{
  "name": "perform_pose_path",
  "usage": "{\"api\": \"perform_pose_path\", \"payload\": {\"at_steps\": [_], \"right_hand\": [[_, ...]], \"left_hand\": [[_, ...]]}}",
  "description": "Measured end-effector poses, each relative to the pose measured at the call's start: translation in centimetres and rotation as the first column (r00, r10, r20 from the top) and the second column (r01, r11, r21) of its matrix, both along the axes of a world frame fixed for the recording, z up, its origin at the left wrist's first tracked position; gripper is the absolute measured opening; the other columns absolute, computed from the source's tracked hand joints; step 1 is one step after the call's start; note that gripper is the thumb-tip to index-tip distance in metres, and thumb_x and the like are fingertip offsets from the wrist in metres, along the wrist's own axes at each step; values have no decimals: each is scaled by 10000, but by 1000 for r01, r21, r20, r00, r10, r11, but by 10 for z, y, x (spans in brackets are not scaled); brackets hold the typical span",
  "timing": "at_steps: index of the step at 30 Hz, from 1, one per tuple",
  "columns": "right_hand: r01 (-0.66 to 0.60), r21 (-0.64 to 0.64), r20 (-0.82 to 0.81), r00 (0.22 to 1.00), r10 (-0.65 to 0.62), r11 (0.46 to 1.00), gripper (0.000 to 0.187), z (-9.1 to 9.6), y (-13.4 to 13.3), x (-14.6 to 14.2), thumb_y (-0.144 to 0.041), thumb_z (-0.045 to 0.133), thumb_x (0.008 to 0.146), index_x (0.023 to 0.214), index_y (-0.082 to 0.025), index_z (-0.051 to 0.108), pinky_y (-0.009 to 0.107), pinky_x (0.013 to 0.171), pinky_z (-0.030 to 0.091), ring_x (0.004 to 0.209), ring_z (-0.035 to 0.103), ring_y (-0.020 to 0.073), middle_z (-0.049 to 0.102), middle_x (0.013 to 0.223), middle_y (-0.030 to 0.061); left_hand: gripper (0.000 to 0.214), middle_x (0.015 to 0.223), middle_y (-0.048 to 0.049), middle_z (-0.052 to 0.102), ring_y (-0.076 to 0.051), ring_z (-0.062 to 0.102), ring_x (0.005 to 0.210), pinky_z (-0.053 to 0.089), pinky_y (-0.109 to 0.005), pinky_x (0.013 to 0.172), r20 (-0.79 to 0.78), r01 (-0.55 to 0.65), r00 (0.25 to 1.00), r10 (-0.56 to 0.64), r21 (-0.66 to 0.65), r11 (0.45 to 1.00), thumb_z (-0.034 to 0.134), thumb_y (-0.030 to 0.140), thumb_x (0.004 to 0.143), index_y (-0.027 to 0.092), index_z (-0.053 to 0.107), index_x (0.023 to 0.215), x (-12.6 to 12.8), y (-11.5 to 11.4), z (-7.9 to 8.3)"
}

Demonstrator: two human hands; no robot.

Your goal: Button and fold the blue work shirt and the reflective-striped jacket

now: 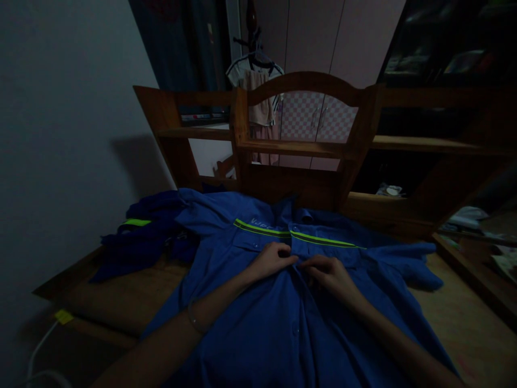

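Left hand (pixel 273 261): touching blue, yellow-striped cloth shirt (pixel 270 312); cannot tell whether pinching
Right hand (pixel 331 276): pinching shirt's front edge
Beyond hands: brown wooden shelf (pixel 291 147)

In dim light, you faced a wooden shelf unit (pixel 302 81) with an arched top; behind it stood a pinkish wardrobe (pixel 311 37) with checked panels (pixel 297 118). A pale wall (pixel 72 108) flanked your left.
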State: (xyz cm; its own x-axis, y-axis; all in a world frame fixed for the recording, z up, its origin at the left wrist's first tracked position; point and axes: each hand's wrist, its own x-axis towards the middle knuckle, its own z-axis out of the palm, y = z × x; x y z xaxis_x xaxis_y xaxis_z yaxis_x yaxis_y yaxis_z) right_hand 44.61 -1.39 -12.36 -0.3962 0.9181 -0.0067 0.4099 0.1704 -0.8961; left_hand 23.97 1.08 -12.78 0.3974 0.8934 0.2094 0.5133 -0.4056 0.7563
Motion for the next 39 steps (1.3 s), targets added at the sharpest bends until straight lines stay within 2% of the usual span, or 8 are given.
{"api": "perform_pose_path", "payload": {"at_steps": [3,11,13,16,19,23,29,39], "right_hand": [[-2,73,10,1000,1,997,275,3,-3,-1,-302,505,831,998,-167,677,219,496,461,579,614,122,643,890,49],[16,164,60,998,-26,986,294,9,-14,-9,-326,484,860,1027,-206,695,233,617,447,752,611,152,637,922,43],[44,123,35,998,-49,991,290,8,-13,-10,-315,501,843,1024,-204,699,233,602,438,732,605,149,642,917,41],[97,-97,-61,993,-103,991,332,4,-8,-9,-325,548,800,1055,-158,681,231,511,408,554,552,124,627,707,25],[145,-334,-255,937,-238,931,385,2,-1,-4,-317,596,761,1095,-134,650,216,482,386,468,481,93,546,556,-20],[118,-412,-436,845,-310,903,364,2,5,3,-299,642,730,1064,-154,657,204,516,388,540,506,83,603,675,4],[106,-290,-293,936,-193,951,367,8,1,-4,-391,685,692,968,-149,687,212,488,379,497,490,90,584,586,-12],[37,-102,-176,983,-55,994,365,4,-1,-8,-448,661,710,906,-142,695,207,471,388,497,513,102,583,569,-12]], "left_hand": [[325,624,9,568,-116,493,601,329,-207,542,65,-16,998,19,-49,999,554,415,792,118,637,688,1,1,-2],[280,642,-4,583,-117,541,613,392,-207,572,323,52,946,11,-187,981,587,391,777,119,612,717,8,6,-9],[285,597,9,553,-102,529,570,390,-203,558,382,104,924,-13,-219,970,592,396,781,118,591,716,9,7,-8],[285,630,6,564,-100,541,592,396,-202,573,404,188,911,-77,-243,952,596,404,786,120,587,780,5,7,-1],[336,786,-31,626,-122,574,689,417,-216,626,294,210,947,-134,-246,946,617,427,769,129,605,926,-4,5,8],[327,839,-33,630,-130,556,724,396,-209,621,6,215,976,-216,-136,967,686,403,705,146,649,904,-12,2,12],[199,789,-8,612,-124,534,701,373,-201,611,-161,239,957,-242,-36,970,678,283,695,152,654,843,-12,-1,11],[121,699,-3,625,-111,552,613,348,-192,545,-164,197,969,-185,57,979,586,182,713,136,655,802,-6,-11,19]]}}
